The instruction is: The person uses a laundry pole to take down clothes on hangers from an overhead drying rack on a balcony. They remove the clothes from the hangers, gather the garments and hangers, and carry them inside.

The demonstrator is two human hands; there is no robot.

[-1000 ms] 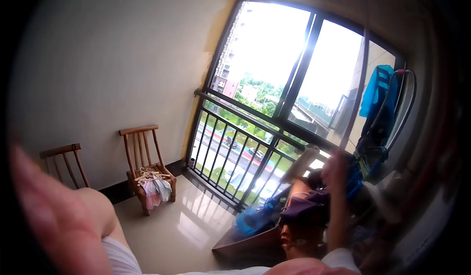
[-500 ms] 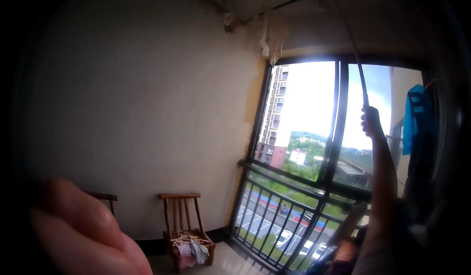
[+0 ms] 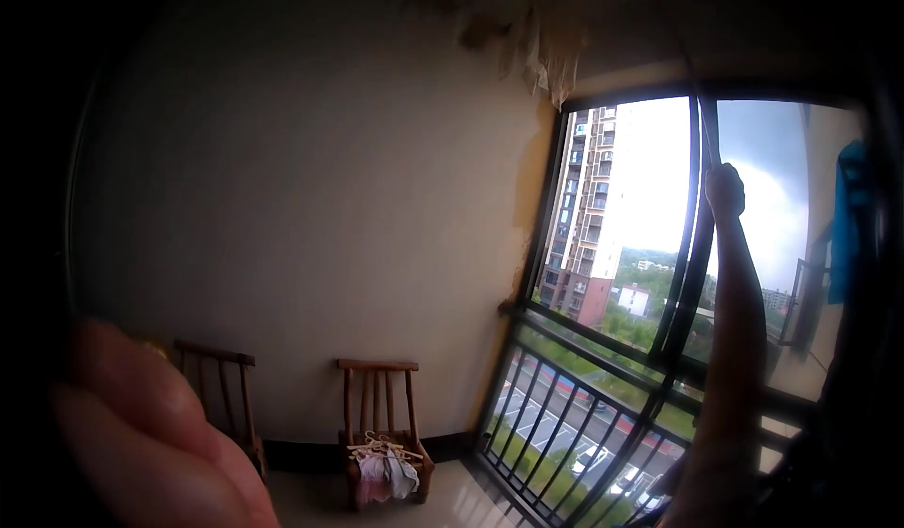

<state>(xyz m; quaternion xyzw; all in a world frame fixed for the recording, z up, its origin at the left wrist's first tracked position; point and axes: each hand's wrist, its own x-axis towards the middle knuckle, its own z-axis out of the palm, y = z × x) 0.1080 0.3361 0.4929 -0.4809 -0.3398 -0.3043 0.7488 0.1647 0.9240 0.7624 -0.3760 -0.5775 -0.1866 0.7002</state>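
Note:
My right hand [image 3: 725, 192] is raised high in front of the window, fingers wrapped round a long thin pole [image 3: 690, 62]. The pole slants up toward the dark ceiling, where its upper end is lost in shadow. Very close to the camera at the lower left is part of my left arm or hand [image 3: 155, 424], large and blurred. Its fingers cannot be made out, nor whether they hold anything. A small yellowish spot shows at its upper edge.
A wooden chair [image 3: 377, 366] by the wall bears several clothes hangers [image 3: 381, 448] and light cloth [image 3: 388, 479]. A second chair [image 3: 215, 351] stands partly behind my left limb. Ragged hanging material [image 3: 546, 62], a railing [image 3: 565, 434] and blue clothing [image 3: 847, 217] are around the window.
The view has swung, so the chairs and window sit further right. My right hand is slightly higher in view, still round the pole, which now stands nearer the window's middle frame.

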